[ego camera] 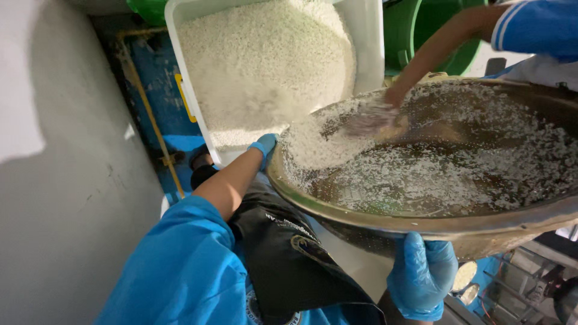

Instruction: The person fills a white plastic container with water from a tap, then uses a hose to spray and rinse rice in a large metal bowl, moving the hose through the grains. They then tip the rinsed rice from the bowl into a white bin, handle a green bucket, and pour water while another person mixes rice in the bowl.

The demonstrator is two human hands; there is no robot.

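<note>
Both gloved hands, left (264, 144) and right (421, 274), fingers clamped on tilted metal bowl (373, 225) rim; rice (313, 144) over white tub (367, 36); another person's hand (394, 96) inside bowl.

co-worker's hand (374, 119) blurred, metal basin (385, 225) cut off right, white tub (367, 36) cropped above

You're in a commercial kitchen or food-prep area | huge metal pan (421, 225) of wet rice | white plastic tub (367, 36) heaped with rice (265, 66) | green bins (415, 30) | blue-painted floor (159, 90) | you wear blue gloves, black apron (283, 253)
</note>
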